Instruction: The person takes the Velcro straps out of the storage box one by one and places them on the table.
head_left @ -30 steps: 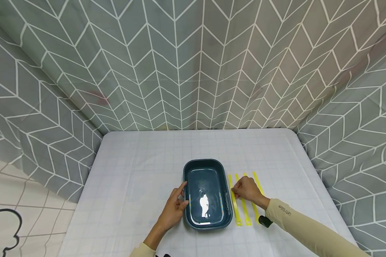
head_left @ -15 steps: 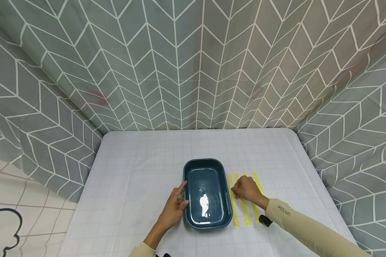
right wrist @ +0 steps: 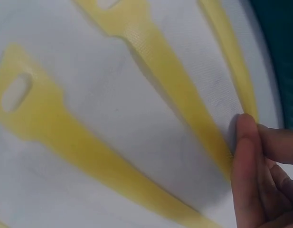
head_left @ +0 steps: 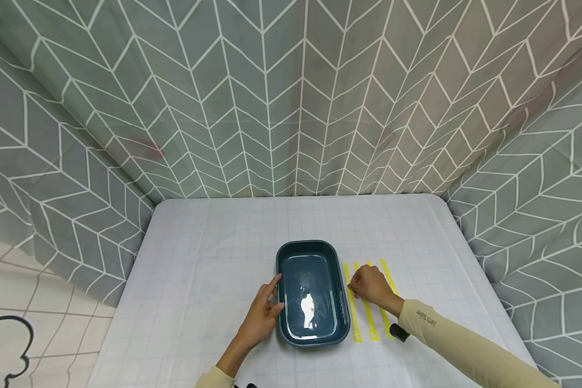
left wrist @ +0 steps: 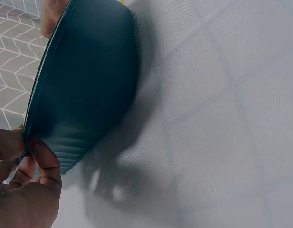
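At table centre sits the teal tray (head_left: 310, 291), with your left hand (head_left: 263, 315) pinching its left rim; the left wrist view alone shows thumb and fingers (left wrist: 44, 164) clamped on that edge. Just right of the tray, your right hand (head_left: 371, 285) pinches the nearest yellow strip (head_left: 353, 310); only the right wrist view shows its fingertips (right wrist: 246, 156) on it. Since a second ago, that strip has slid slightly toward the tray.

We note a dark teal tray (head_left: 311, 253) and yellow straps (head_left: 368, 312) on a pale tablecloth (head_left: 203, 269) with a faint grid. Grey-green curtain (head_left: 291, 97) behind, white chevron lines. Beige sleeves (head_left: 456, 345); a small black object (head_left: 399, 332) beside one.
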Demonstrator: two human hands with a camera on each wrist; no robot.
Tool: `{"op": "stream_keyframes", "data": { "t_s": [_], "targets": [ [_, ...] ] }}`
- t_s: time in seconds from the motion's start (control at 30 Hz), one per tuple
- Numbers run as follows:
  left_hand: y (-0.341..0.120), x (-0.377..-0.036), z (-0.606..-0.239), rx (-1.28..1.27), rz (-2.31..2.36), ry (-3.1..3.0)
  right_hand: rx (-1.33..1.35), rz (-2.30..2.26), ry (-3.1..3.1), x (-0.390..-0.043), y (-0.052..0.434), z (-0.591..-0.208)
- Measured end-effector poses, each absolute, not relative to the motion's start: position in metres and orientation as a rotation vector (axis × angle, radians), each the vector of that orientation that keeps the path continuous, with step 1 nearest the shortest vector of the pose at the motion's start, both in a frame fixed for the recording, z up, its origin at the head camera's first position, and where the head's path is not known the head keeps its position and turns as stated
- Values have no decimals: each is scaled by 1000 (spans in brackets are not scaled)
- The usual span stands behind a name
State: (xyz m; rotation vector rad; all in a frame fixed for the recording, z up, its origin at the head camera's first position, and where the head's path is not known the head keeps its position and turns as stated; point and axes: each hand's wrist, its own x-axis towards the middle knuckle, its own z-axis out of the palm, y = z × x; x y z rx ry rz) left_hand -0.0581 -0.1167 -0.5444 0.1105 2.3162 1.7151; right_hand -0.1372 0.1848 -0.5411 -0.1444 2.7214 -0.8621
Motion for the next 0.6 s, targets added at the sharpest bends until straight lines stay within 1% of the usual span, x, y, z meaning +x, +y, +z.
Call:
{"op": "stream_keyframes", "data": {
  "t_s": [0.4, 0.6],
  "targets": [
    [-113, -57, -540, 91, 1703, 2363, -176, -862, 2735, -137, 184, -536],
    [-116, -57, -542, 109, 1779, 2305, -213, -909, 2718, -134, 187, -538]
  ]
}}
